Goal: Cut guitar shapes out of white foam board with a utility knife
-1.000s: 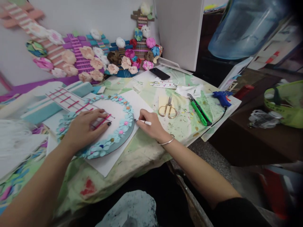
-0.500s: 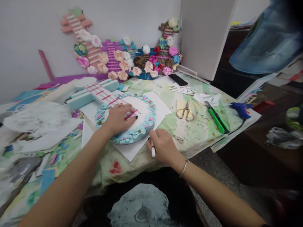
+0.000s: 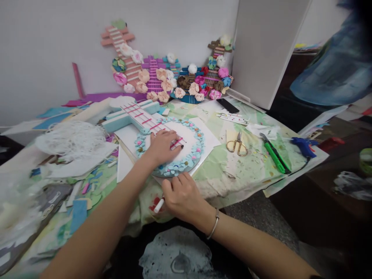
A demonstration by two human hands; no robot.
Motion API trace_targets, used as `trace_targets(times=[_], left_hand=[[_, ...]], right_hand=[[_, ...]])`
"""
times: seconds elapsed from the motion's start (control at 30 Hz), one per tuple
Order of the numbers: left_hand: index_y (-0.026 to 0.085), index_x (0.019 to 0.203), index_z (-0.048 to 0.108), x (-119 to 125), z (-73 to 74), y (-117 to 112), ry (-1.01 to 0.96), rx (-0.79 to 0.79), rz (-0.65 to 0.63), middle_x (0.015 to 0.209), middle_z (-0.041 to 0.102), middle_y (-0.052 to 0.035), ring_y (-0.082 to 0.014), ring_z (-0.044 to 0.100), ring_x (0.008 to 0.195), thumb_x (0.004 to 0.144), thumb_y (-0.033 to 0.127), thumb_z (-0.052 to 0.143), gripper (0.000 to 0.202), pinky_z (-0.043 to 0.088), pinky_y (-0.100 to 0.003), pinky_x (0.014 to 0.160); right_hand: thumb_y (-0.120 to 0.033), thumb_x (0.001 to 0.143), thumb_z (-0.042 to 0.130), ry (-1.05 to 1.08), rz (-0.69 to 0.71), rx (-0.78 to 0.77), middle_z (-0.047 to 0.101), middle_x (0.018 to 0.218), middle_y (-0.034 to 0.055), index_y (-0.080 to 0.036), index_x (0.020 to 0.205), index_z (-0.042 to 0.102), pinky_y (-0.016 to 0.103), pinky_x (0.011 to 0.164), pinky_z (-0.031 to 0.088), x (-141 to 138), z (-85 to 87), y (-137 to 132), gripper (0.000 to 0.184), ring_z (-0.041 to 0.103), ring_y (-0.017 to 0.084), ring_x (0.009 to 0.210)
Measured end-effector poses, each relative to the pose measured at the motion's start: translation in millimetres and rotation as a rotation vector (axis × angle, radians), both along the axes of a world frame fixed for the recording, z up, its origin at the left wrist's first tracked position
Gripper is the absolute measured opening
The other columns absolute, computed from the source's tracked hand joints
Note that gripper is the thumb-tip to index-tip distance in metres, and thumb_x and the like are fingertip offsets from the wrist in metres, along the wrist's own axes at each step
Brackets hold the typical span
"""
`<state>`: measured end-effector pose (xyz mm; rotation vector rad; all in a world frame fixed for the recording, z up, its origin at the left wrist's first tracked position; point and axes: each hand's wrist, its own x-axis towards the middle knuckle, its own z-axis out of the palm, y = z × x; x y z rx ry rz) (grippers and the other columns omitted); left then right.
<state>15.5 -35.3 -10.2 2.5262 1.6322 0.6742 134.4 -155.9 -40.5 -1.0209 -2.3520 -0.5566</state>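
Observation:
My left hand (image 3: 165, 147) lies with fingers spread across a light blue craft guitar (image 3: 186, 167), over its white face and pink-barred strings. Small blue petals and beads edge the guitar's round body. Beneath it is a sheet of white card (image 3: 212, 140). At the near rim of the body, my right hand (image 3: 184, 195) is closed around a white pen (image 3: 159, 205). The pen's white end sticks out to the lower left; its tip is hidden by the hand and the guitar's edge.
Gold-handled scissors (image 3: 237, 146), a green utility knife (image 3: 274, 155) and a blue glue gun (image 3: 303, 147) lie on the right. A black phone (image 3: 228, 105) is farther back. Decorated craft guitars (image 3: 157, 79) lean on the wall. White string (image 3: 72, 141) and foam scraps crowd the left.
My right hand has moved left along the guitar's near rim, with the pen now slanting to the lower left. My left hand stays flat on the guitar. The camera view has shifted slightly.

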Motion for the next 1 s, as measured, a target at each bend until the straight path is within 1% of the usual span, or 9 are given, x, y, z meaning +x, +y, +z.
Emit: trace_targets(times=[0.27, 0.43, 0.57, 0.63, 0.7, 0.77, 0.87, 0.93, 1.0], left_hand=[[0.021, 0.105, 0.061, -8, 10.4, -1, -0.064, -0.114, -0.045, 0.127, 0.055, -0.0078, -0.0311, 0.041, 0.121, 0.068, 0.04, 0.062, 0.041, 0.024, -0.056, 0.102], [0.02, 0.107, 0.062, -25, 22.7, 2, -0.371, -0.164, -0.146, 0.126, 0.057, -0.0084, -0.0231, 0.051, 0.117, 0.071, 0.035, 0.062, 0.039, 0.035, -0.039, 0.102], [0.018, 0.103, 0.064, -63, 48.8, -17, -0.621, -0.097, -0.119, 0.115, 0.063, -0.0067, -0.0205, 0.055, 0.111, 0.078, 0.035, 0.056, 0.031, 0.044, -0.034, 0.094], [0.018, 0.098, 0.066, -92, 60.3, -34, -0.59, -0.075, -0.03, 0.102, 0.068, -0.0056, -0.0182, 0.063, 0.095, 0.078, 0.034, 0.056, 0.028, 0.049, -0.031, 0.086], [0.02, 0.093, 0.068, -123, 64.0, -50, -0.445, -0.063, 0.128, 0.094, 0.07, -0.0026, -0.0163, 0.064, 0.083, 0.077, 0.033, 0.056, 0.024, 0.05, -0.029, 0.079], [0.021, 0.085, 0.069, -151, 57.3, -64, -0.276, -0.107, 0.283, 0.086, 0.071, -0.0008, -0.0154, 0.064, 0.074, 0.076, 0.032, 0.053, 0.021, 0.05, -0.027, 0.071], [0.021, 0.08, 0.068, -177, 33.1, -73, -0.086, -0.195, 0.412, 0.078, 0.07, -0.0007, -0.015, 0.062, 0.065, 0.076, 0.03, 0.048, 0.022, 0.047, -0.028, 0.068], [0.019, 0.085, 0.067, -182, 15.2, -71, -0.018, -0.211, 0.427, 0.085, 0.07, -0.004, -0.0174, 0.062, 0.071, 0.077, 0.032, 0.047, 0.025, 0.046, -0.029, 0.07], [0.017, 0.094, 0.065, -181, 1.2, -65, 0.054, -0.201, 0.439, 0.092, 0.068, -0.0076, -0.0207, 0.061, 0.083, 0.078, 0.032, 0.046, 0.029, 0.044, -0.031, 0.076]], right_hand=[[-0.016, 0.081, 0.043, 0.073, 0.141, -0.01, 0.045, 0.055, 0.0028, -0.02, 0.062, 0.046, 0.033, 0.055, 0.033, -4, 17.9, -6, 0.02, 0.041, 0.018, 0.055], [-0.017, 0.078, 0.051, 0.191, 0.316, -0.062, 0.043, 0.053, 0.001, -0.02, 0.058, 0.046, 0.032, 0.051, 0.034, 11, 41.0, -15, 0.021, 0.039, 0.015, 0.053], [-0.012, 0.077, 0.053, 0.304, 0.439, -0.045, 0.054, 0.06, 0.003, -0.02, 0.084, 0.056, 0.034, 0.056, 0.039, 30, 64.9, -12, 0.011, 0.049, 0.018, 0.06], [-0.009, 0.078, 0.051, 0.337, 0.419, -0.064, 0.057, 0.063, 0.0034, -0.018, 0.103, 0.055, 0.032, 0.056, 0.041, 37, 78.5, 1, 0.028, 0.051, 0.017, 0.059], [-0.008, 0.08, 0.048, 0.353, 0.325, -0.059, 0.061, 0.068, 0.0037, -0.021, 0.11, 0.055, 0.03, 0.057, 0.041, 39, 91.6, 24, 0.033, 0.055, 0.016, 0.063], [-0.01, 0.084, 0.041, 0.325, 0.288, -0.122, 0.063, 0.075, 0.0051, -0.02, 0.11, 0.056, 0.029, 0.06, 0.041, 34, 102.8, 57, 0.032, 0.057, 0.017, 0.068], [-0.015, 0.085, 0.04, 0.194, 0.179, -0.267, 0.065, 0.081, 0.0065, -0.019, 0.102, 0.058, 0.029, 0.064, 0.04, 11, 114.3, 113, 0.026, 0.058, 0.019, 0.076], [-0.025, 0.087, 0.043, 0.084, 0.112, -0.318, 0.065, 0.082, 0.0095, -0.017, 0.1, 0.059, 0.03, 0.066, 0.04, -13, 117.0, 147, 0.022, 0.058, 0.022, 0.081], [-0.038, 0.084, 0.05, 0.055, 0.056, -0.361, 0.065, 0.079, 0.0125, -0.013, 0.099, 0.059, 0.031, 0.066, 0.04, -40, 115.1, 175, 0.03, 0.059, 0.024, 0.08]])
